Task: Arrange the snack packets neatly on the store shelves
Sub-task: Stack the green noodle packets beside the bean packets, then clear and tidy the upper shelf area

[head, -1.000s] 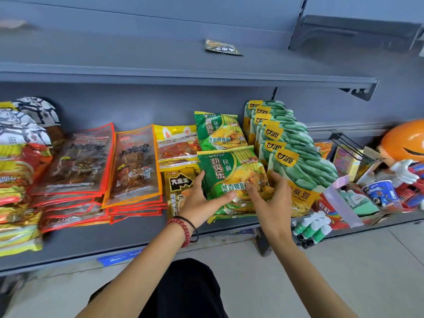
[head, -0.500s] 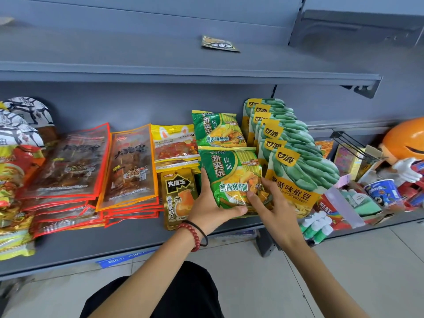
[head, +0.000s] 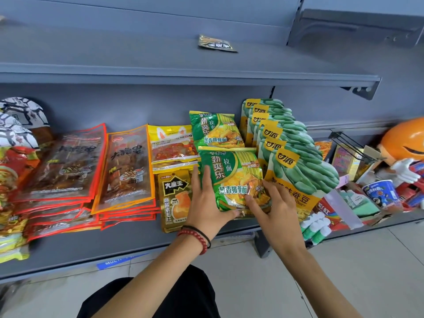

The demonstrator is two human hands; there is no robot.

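Note:
A green noodle packet (head: 231, 171) stands on the lower shelf (head: 114, 244), in front of a matching green packet (head: 215, 131). My left hand (head: 206, 198) lies against its left edge with straight fingers, the thumb along the bottom edge. My right hand (head: 273, 207) rests with spread fingers on its lower right corner. To the right leans a row of several green bean packets (head: 296, 157). To the left are a gold packet (head: 174, 198) and a yellow packet (head: 171, 145).
Stacks of red-edged packets (head: 66, 164) and orange-edged packets (head: 128, 166) lie further left. One small packet (head: 216, 43) sits on the upper shelf (head: 137, 58). At the right are an orange mascot figure (head: 406, 141), a blue cup (head: 380, 193) and small boxes.
The front green packet has been pushed back a little toward the matching one. My left hand slid from under its lower left corner to its left edge; my right hand moved lower.

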